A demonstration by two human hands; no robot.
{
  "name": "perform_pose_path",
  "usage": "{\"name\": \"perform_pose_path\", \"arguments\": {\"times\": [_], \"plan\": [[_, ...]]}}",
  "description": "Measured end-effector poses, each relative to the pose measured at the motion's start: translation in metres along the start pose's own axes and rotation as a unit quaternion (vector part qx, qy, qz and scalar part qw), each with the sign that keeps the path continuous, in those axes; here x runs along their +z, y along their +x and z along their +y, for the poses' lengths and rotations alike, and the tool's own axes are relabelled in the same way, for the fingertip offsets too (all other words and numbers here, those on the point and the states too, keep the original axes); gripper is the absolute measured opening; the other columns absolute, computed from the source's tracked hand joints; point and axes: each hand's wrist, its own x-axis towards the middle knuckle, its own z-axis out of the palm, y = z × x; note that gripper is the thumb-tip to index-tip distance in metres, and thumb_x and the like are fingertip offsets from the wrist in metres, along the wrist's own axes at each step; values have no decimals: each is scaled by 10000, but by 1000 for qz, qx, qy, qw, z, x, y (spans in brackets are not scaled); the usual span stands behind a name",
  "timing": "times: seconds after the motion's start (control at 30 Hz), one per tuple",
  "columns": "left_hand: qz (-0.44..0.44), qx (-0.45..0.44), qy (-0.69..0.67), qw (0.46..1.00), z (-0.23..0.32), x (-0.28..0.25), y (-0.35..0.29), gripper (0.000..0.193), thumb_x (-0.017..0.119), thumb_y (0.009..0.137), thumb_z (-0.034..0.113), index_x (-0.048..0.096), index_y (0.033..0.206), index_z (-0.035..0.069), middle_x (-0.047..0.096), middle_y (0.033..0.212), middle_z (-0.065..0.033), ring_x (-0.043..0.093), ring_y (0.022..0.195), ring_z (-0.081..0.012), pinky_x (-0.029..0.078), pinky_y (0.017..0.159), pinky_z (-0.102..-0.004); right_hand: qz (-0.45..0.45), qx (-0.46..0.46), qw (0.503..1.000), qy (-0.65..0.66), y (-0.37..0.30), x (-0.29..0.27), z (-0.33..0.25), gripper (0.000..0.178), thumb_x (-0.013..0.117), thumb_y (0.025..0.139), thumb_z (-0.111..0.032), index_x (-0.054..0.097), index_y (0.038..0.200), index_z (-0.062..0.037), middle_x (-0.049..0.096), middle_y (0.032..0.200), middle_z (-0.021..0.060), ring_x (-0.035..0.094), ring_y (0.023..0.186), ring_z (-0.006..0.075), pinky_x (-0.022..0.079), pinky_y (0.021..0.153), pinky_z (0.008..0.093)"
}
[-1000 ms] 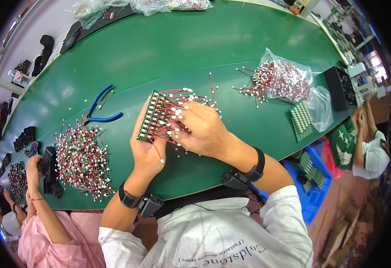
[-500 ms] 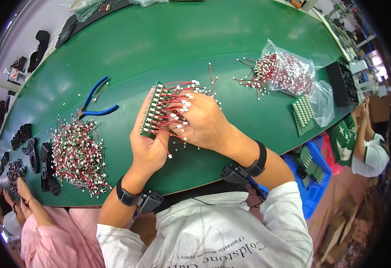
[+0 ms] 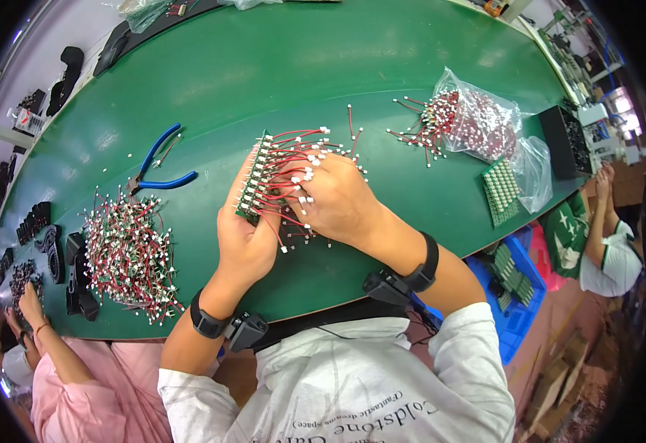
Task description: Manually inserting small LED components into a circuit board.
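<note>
A green circuit board panel [image 3: 256, 179] is held tilted above the table in my left hand [image 3: 243, 240], thumb along its lower end and fingers behind it. White connectors line its face, and red-and-black wire leads with white plugs fan out from it to the right. My right hand [image 3: 344, 198] is closed with curled fingers among these leads, close to the board's right side. What its fingertips pinch is hidden behind the hand. Loose wire leads [image 3: 351, 122] lie on the table just beyond the right hand.
Blue-handled pliers [image 3: 162, 181] lie left, above a large pile of wired connectors [image 3: 129, 255]. To the right are a clear bag of leads [image 3: 482, 122], another board panel [image 3: 500, 190] and a black box [image 3: 564, 140]. A blue bin [image 3: 519, 325] stands below the edge. Co-workers sit on both sides.
The board and both hands have shifted very slightly, and the leads hang a little differently. At the left, a co-worker's hand has moved upward over small black parts.
</note>
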Motion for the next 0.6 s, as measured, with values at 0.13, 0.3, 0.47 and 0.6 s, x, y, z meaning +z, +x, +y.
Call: {"name": "perform_pose_path", "arguments": {"times": [0.13,0.3,0.47,0.6], "plan": [[35,-52,-57,996,-9,-4,2,542,532,899,-63,388,1422,-57,601,1245,-109,588,1099,-143,454,957,-283,13,28,998,63,9,-2,9,191,725,766,-74,644,928,-13,656,865,119,623,752,325,516,688,403],[218,-98,-189,953,-26,-29,6,355,593,858,-54,523,1205,-26,639,1109,-100,629,953,-164,495,858,-306,1,83,995,49,9,-53,38,130,694,810,-81,693,930,-29,611,806,115,595,742,288,483,691,381],[196,-106,-287,932,-9,-35,20,327,556,880,-46,519,1204,-21,633,1121,-125,652,981,-233,556,879,-424,-170,171,970,-26,-3,-64,48,206,727,779,-139,707,975,-79,605,914,113,580,919,285,472,818,386],[178,-101,-305,930,-14,-38,24,315,527,913,-24,504,1227,-16,624,1150,-131,652,1010,-259,572,894,-473,-162,135,978,11,0,-50,34,287,754,743,-152,710,1021,-91,584,1032,104,548,1007,304,467,864,391]]}}
